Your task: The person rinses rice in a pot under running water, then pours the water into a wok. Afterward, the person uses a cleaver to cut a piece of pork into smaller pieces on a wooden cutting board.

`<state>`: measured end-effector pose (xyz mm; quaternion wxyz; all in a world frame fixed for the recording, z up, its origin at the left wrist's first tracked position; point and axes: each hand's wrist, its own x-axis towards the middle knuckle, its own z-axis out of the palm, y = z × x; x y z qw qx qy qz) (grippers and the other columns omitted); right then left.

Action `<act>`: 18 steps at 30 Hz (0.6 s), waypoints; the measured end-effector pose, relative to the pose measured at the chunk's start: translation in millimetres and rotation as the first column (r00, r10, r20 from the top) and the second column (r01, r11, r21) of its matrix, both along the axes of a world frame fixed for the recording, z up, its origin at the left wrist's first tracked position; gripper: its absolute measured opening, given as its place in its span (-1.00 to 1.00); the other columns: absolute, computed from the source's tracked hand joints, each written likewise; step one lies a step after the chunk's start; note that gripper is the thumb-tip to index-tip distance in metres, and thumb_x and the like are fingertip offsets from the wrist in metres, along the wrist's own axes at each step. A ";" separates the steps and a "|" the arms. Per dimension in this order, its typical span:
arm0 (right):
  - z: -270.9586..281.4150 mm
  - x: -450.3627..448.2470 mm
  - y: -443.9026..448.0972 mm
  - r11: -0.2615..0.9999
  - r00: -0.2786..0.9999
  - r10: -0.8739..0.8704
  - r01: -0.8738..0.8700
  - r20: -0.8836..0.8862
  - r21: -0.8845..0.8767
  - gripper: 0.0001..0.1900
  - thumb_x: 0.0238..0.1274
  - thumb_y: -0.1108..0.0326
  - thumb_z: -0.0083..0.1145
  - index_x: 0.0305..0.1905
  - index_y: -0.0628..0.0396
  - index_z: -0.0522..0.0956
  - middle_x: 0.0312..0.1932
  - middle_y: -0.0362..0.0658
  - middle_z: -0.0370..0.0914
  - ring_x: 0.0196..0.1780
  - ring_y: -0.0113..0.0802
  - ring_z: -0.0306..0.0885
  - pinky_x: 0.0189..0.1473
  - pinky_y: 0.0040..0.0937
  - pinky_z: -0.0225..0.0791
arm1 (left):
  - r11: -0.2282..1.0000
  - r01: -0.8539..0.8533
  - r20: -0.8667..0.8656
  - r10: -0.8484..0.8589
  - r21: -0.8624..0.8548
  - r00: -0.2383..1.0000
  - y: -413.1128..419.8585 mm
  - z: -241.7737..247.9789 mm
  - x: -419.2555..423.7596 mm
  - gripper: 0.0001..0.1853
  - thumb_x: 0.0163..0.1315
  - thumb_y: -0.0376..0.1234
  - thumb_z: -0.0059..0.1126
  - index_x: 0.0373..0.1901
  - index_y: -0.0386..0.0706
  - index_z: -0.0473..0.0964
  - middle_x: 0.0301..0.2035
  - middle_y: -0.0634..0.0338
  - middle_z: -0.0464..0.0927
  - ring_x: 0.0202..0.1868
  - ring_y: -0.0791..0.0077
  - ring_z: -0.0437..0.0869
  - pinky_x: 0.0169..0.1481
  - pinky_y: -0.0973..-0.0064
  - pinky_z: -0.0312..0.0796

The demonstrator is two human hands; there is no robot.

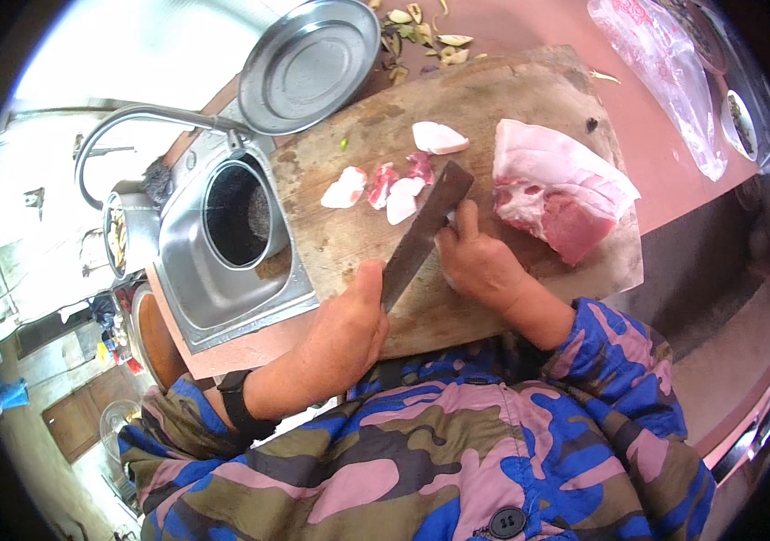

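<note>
My left hand (351,321) grips the handle of a cleaver (425,233), its dark blade slanting up and right over the wooden cutting board (331,250). My right hand (483,260) is against the blade's right side, fingers mostly curled and one extended; a small pale bit shows at the fingertips, but what it is stays unclear. Left of the blade lie cut pieces of pork: a fatty piece (344,188), a red-and-white strip (381,184) and a white chunk (404,199). A larger white slice (439,138) is above them. On the right rests a big skin-on pork slab (560,186).
Left of the board, a metal pot (239,213) stands in a steel sink (182,277) beneath a curved faucet (135,111). A metal basin (310,67) overlaps the sink's far side. Vegetable scraps (418,37) and a plastic bag (662,74) lie on the pink counter (527,24).
</note>
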<state>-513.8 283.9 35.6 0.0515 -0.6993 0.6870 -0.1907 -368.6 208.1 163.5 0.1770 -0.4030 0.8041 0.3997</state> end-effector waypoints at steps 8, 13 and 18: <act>8.0 -3.8 0.7 0.996 0.998 0.023 -0.029 0.061 0.088 -0.88 -0.03 0.43 -0.06 -0.33 0.18 0.34 -0.25 0.15 0.25 -0.62 -0.11 0.47 -0.68 -0.28 0.38 | 0.969 0.065 -0.333 -0.144 -0.237 0.932 -8.1 -24.6 -11.2 -0.66 0.03 -0.51 -0.11 -0.14 -0.39 0.11 -0.55 -0.28 0.43 -0.44 -0.24 0.47 -0.41 0.01 0.30; 7.0 -5.1 -2.3 1.000 1.000 -0.015 0.015 -0.008 0.010 -0.94 0.00 0.41 -0.06 -0.42 0.15 0.37 -0.35 0.06 0.29 -0.68 -0.24 0.47 -0.68 -0.35 0.39 | 0.996 0.004 -0.228 -0.025 -0.093 0.973 8.4 -11.7 28.8 -0.61 0.05 -0.52 -0.12 -0.05 -0.36 0.11 -0.56 -0.30 0.42 -0.43 -0.27 0.46 -0.36 0.01 0.29; 20.0 -12.2 -5.8 0.999 1.000 0.016 -0.016 0.002 0.042 -0.93 -0.01 0.41 -0.05 -0.41 0.17 0.38 -0.37 0.05 0.31 -0.60 -0.21 0.48 -0.62 -0.34 0.40 | 0.982 -0.083 -0.394 0.009 -0.170 0.919 -16.6 -13.0 29.0 -0.65 0.11 -0.49 -0.12 -0.06 -0.35 0.12 -0.55 -0.31 0.42 -0.39 -0.29 0.45 -0.35 0.05 0.28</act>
